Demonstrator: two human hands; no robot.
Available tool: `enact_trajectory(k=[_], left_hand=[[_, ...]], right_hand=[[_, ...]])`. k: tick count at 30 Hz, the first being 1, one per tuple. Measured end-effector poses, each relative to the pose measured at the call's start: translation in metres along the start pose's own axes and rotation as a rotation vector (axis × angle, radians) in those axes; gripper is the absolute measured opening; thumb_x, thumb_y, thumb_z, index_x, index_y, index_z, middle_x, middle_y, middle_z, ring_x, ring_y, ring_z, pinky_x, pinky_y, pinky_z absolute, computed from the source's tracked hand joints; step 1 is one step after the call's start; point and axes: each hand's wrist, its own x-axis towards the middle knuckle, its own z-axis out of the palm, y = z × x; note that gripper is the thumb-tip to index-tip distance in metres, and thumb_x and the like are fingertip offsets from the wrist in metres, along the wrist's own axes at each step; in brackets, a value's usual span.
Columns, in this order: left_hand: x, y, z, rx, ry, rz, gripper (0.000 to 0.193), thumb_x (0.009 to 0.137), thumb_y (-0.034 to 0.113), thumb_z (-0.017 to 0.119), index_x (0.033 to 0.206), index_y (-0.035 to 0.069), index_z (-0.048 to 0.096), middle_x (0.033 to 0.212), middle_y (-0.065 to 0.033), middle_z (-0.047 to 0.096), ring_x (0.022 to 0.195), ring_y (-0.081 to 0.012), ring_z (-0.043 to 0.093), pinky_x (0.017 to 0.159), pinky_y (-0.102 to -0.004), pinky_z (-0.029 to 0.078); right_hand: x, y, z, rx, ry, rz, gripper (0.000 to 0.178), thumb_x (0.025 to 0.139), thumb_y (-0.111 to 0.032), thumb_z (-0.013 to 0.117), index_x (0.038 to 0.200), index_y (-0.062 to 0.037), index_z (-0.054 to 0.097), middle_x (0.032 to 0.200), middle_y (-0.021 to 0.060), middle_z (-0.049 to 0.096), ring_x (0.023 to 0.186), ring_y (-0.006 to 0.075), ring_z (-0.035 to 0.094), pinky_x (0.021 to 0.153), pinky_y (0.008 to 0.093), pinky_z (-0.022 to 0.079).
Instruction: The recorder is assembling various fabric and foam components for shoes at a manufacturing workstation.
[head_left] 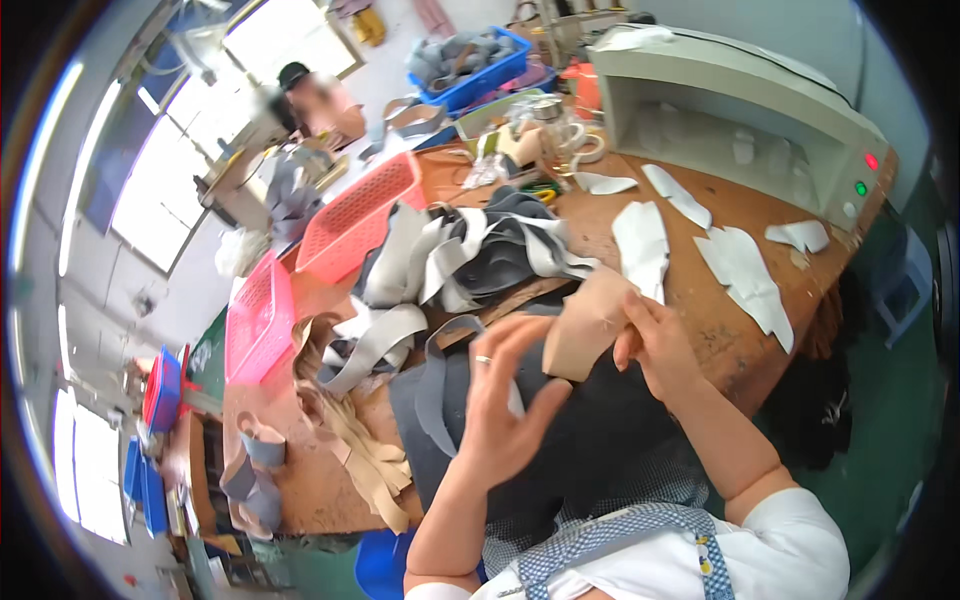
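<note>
The left hand's [505,390] upper fingertips blur into the edge of the tan piece [588,325], contact undeterminable; the lower edge cuts off the white shirt [785,540] and blue object [378,565]; a dark heap [815,410] is unidentifiable, and a distant person's [335,115] lower body is hidden.

Tan piece [583,327] in right hand [658,345]

Brown worktable [690,290] — white flat pieces [748,278], tan strips [365,458], grey strips [400,262], pale boxy machine [725,85].
</note>
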Motion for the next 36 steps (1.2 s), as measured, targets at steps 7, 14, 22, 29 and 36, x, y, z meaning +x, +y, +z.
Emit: enact_trajectory(k=[7, 14, 22, 29, 36], left_hand=[[0.007, 0.065, -0.025, -0.435, -0.033, 0.184, 0.035, 0.095, 0.031, 0.053, 0.11, 0.0, 0.065, 0.118, -0.0207, 0.061, 0.12, -0.0331, 0.051, 0.103, -0.0472, 0.041], [-0.071, -0.006, 0.025, -0.457, -0.003, -0.695, 0.012, 0.095, 0.005, 0.062, 0.104, -0.003, 0.063, 0.093, -0.0038, 0.065, 0.079, -0.0091, 0.063, 0.064, -0.0208, 0.048], [-0.085, -0.025, 0.047, -0.642, 0.363, -0.852, 0.023, 0.093, 0.016, 0.07, 0.104, -0.001, 0.061, 0.086, -0.0024, 0.065, 0.066, -0.0042, 0.058, 0.051, -0.0179, 0.045], [-0.098, -0.026, 0.045, -0.723, 0.368, -0.861, 0.015, 0.096, 0.014, 0.066, 0.093, -0.001, 0.063, 0.075, -0.0035, 0.066, 0.057, -0.0048, 0.056, 0.05, -0.0179, 0.044], [-0.091, -0.022, 0.037, -0.751, 0.319, -0.899, 0.021, 0.1, 0.017, 0.06, 0.09, -0.001, 0.063, 0.073, -0.0061, 0.066, 0.057, -0.005, 0.057, 0.051, -0.018, 0.044]], right_hand=[[-0.024, 0.036, -0.001, 0.387, -0.152, 0.375, 0.015, 0.095, -0.017, 0.067, 0.107, -0.0093, 0.067, 0.099, 0.0038, 0.069, 0.09, 0.0123, 0.065, 0.075, 0.0279, 0.053], [-0.031, 0.032, 0.031, 0.34, -0.136, 0.337, 0.023, 0.09, 0.001, 0.065, 0.111, -0.0052, 0.065, 0.1, 0.0055, 0.068, 0.092, 0.0154, 0.066, 0.08, 0.0276, 0.056], [-0.059, 0.072, 0.028, 0.177, -0.136, 0.283, 0.03, 0.086, 0.006, 0.068, 0.115, -0.0025, 0.066, 0.108, 0.0071, 0.07, 0.097, 0.0142, 0.066, 0.084, 0.0276, 0.054], [-0.057, 0.066, 0.031, 0.237, -0.241, 0.44, 0.03, 0.094, -0.007, 0.062, 0.124, -0.003, 0.062, 0.112, 0.0064, 0.068, 0.101, 0.0141, 0.064, 0.088, 0.03, 0.053], [-0.054, 0.071, 0.032, 0.077, -0.242, 0.339, 0.026, 0.093, -0.004, 0.064, 0.118, -0.0001, 0.066, 0.108, 0.0065, 0.07, 0.095, 0.0124, 0.065, 0.083, 0.0263, 0.052]])
